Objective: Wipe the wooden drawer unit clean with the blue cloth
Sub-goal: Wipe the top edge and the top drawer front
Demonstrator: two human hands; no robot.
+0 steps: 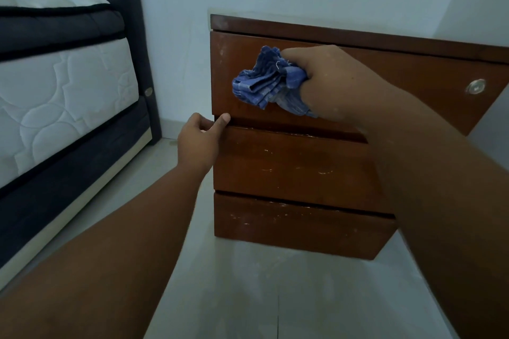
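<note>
A brown wooden drawer unit (297, 168) with three drawer fronts stands on the floor against the wall. My right hand (330, 82) grips a bunched blue cloth (270, 82) and presses it against the top drawer front. My left hand (199, 140) rests at the unit's left edge, its thumb in the gap between the top and middle drawers and its fingers curled around the side. White scuff marks show on the drawer fronts.
A bed with a white quilted mattress (63, 102) and dark frame stands to the left, with a strip of pale tiled floor (248, 297) between it and the unit. A round metal lock (475, 87) sits at the top drawer's right end.
</note>
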